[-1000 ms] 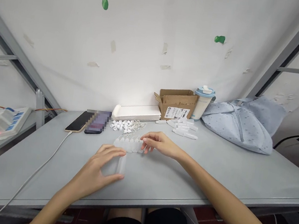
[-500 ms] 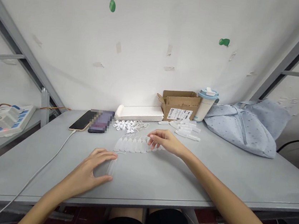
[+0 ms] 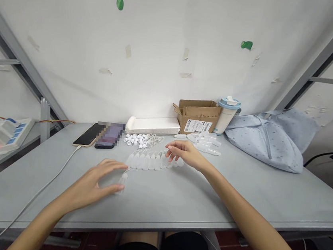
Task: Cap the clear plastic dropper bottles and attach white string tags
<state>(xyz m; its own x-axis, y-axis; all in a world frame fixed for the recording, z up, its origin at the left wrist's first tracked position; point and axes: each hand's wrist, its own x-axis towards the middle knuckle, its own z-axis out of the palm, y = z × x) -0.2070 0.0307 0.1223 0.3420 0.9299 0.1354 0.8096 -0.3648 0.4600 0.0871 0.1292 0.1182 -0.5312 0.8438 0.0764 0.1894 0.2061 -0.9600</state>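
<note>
My left hand [image 3: 95,181] is over the table at the left, thumb and fingers spread apart. Between their tips a small translucent tube [image 3: 123,179] with a white cord lies on the tabletop; the thumb overlaps its lower part, and I see no clear grip. My right hand [image 3: 185,153] hovers over the right part of a row of translucent white tubes [image 3: 146,162], fingers loosely bent and apart, nothing visible in them. The row's tubes lie side by side with cords at their far ends. My fingers hide part of the row.
Behind the row are small white caps [image 3: 136,139] and a heap of cords [image 3: 155,140]. Farther right lie loose clear tubes [image 3: 207,146]. A white stack [image 3: 154,125], cardboard box [image 3: 199,116], lidded cup [image 3: 225,117], blue cloth [image 3: 268,142] and two phones [image 3: 87,134] line the back.
The view has shifted slightly. My left hand has drawn back a little to the left, showing more of the tube's corded end. My right hand stays over the row.
</note>
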